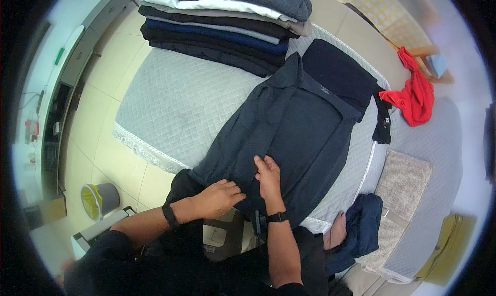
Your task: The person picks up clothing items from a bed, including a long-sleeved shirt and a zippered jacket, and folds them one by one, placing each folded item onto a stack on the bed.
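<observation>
The shirt (pixel 305 130) lies spread on the grey cover (pixel 170 97), beside a clothes pile (pixel 217 29). The person's left hand (pixel 219 198), loosely curled, is at its lower part; the right hand (pixel 268 177) has half-bent fingers. Whether either grips cloth cannot be told.

free: quilted cover (pixel 170 99) left of dark garment (pixel 305 130) | blocked: clothes stack (pixel 217 32) beyond

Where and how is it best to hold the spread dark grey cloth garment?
Probably by the near end of the dark grey cloth garment, from the near side: it lies spread out, and this end reaches the edge of the pale grey quilted cover.
</observation>
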A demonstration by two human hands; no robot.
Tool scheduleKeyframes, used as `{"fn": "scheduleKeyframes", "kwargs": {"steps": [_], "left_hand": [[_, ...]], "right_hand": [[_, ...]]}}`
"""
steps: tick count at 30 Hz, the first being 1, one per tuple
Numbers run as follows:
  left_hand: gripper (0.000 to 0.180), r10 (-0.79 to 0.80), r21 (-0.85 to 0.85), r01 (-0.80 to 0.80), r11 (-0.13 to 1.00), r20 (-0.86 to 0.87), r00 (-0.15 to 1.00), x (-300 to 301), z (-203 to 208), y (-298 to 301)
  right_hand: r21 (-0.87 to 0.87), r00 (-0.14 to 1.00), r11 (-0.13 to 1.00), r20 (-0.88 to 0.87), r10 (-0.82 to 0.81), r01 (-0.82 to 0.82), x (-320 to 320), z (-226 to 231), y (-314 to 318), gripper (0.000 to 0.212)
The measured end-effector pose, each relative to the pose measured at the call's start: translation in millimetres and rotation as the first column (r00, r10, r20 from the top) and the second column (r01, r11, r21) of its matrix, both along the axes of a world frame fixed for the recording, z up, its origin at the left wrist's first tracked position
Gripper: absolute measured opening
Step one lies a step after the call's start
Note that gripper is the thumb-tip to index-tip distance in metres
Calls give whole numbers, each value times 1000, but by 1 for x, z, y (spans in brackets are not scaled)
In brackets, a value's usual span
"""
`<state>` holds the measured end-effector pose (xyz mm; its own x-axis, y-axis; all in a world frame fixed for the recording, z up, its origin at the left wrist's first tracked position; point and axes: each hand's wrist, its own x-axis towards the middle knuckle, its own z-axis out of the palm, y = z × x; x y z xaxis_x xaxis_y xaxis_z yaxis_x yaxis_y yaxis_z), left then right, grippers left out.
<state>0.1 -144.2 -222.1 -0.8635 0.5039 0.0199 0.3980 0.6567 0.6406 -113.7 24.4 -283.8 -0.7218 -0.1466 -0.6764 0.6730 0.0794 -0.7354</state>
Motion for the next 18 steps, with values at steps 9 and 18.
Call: {"fn": "scheduleKeyframes", "kwargs": {"steps": [9, 18], "left_hand": [[21, 396, 273, -595, 756, 532, 748, -72, -33, -25], [35, 532, 290, -648, 704, 390, 752, -223, -76, -27]], "right_hand": [[-158, 902, 896, -57, -429, 416, 20, -54, 42, 18], [-177, 933, 922, -50, -357, 343, 20, -38, 65, 35]]}}
